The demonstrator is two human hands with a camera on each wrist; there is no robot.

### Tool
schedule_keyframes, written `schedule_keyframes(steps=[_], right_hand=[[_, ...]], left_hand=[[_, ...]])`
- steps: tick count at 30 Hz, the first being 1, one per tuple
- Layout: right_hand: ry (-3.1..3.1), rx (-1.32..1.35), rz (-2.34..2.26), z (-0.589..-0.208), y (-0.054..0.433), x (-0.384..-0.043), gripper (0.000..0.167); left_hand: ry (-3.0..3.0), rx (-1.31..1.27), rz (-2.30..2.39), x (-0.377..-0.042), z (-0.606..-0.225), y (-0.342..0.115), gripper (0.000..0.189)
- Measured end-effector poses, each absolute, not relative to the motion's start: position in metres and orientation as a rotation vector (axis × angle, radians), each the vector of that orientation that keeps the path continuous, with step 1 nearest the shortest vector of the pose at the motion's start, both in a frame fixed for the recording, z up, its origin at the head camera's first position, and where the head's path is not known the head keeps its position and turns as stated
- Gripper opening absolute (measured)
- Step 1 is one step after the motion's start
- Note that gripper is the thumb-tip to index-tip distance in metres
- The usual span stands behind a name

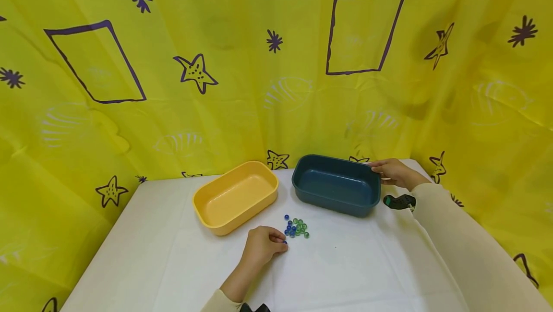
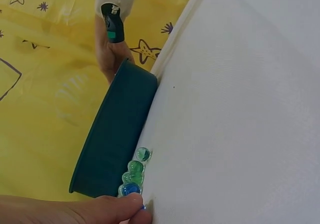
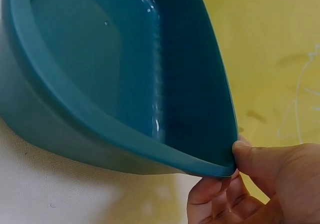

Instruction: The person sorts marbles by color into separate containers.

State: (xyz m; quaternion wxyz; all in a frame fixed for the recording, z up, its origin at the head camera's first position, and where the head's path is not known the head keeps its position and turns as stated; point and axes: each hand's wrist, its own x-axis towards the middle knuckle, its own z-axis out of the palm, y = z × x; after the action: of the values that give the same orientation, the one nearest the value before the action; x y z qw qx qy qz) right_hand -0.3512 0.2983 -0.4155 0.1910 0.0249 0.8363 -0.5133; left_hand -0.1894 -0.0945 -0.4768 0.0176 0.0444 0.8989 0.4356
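My left hand (image 1: pixel 262 248) is low over the white table, pinching a blue marble (image 1: pixel 285 242) between thumb and fingertips. Just beyond those fingertips lies a loose cluster of glass marbles, with green marbles (image 1: pixel 306 235) on the right and blue marbles (image 1: pixel 287 217) on the left. In the left wrist view the thumb partly hides the pinched marble. Farther back, my right hand (image 1: pixel 397 173) grips the right end of a dark teal bin (image 1: pixel 332 204). The right wrist view shows the thumb at the bin's rim (image 3: pixel 145 146) and the fingers curled beneath it. No marbles show inside the bin.
A yellow-orange bin (image 1: pixel 250 214) stands at an angle to the left of the teal one, beyond my left hand. Behind the table (image 1: pixel 142 245) hangs a yellow curtain (image 1: pixel 242 110) with purple drawings, which also runs along both sides.
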Motion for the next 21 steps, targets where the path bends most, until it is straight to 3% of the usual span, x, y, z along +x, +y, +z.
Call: schedule_keyframes(steps=[21], right_hand=[[2.326,0.103,-1.459,-0.415,0.299,-0.353,0.048]], left_hand=[[2.232,-0.069,1.776,-0.198,-0.482,-0.11,0.02]])
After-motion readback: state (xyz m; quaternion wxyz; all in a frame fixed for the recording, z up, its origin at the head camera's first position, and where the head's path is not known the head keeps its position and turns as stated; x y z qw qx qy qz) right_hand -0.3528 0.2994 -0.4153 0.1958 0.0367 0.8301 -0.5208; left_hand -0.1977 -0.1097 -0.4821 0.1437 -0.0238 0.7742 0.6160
